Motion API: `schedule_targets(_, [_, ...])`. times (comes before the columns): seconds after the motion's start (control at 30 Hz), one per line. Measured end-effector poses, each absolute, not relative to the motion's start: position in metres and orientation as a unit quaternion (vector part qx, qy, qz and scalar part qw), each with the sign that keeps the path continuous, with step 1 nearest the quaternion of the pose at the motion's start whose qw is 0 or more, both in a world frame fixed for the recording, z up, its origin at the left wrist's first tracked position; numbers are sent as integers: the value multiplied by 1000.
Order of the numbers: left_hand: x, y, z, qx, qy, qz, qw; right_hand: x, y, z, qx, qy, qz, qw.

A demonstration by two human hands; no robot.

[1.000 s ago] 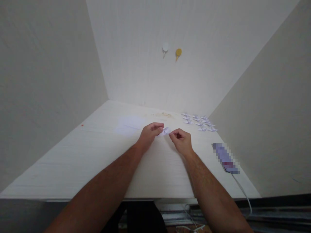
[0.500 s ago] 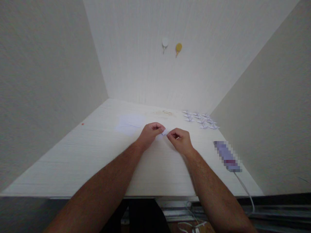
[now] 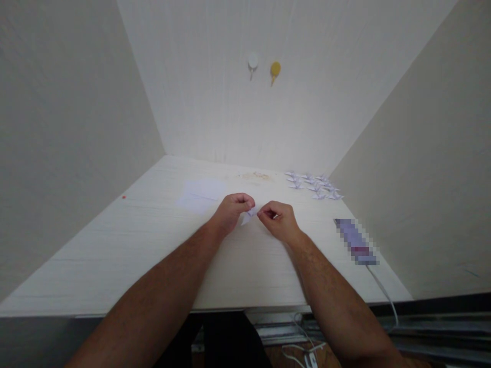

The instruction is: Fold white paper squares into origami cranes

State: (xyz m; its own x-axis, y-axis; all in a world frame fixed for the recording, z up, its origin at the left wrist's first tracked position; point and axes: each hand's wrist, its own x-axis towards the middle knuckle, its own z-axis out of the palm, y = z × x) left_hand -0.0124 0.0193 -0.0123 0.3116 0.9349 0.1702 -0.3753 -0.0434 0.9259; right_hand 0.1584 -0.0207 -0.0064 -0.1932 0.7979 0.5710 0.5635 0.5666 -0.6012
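Currently the left hand [image 3: 232, 210] pinches a small folded paper [image 3: 248, 215] over the white tabletop [image 3: 134, 255]. Bunched, the right hand [image 3: 281, 219] meets its right edge; whether it grips is unclear.

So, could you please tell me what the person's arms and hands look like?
The left arm and right arm are bare as far as they show, with no sleeves in view. The left hand and right hand wear no gloves. No watch or bracelet is visible; rings would be too small to tell.
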Motion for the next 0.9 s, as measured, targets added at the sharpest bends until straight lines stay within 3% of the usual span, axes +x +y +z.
schedule_targets(0.6, [-13,19,-10,477,333,482,656,157,-21,-6,-465,-757,116,443])
schedule_targets(0.8, [-11,23,-16,488,412,503,582,179,-6,4,-581,-675,76,448])
schedule_targets(0.9, [-10,26,-19,499,426,495,570,214,10,15,-663,-625,46,411])
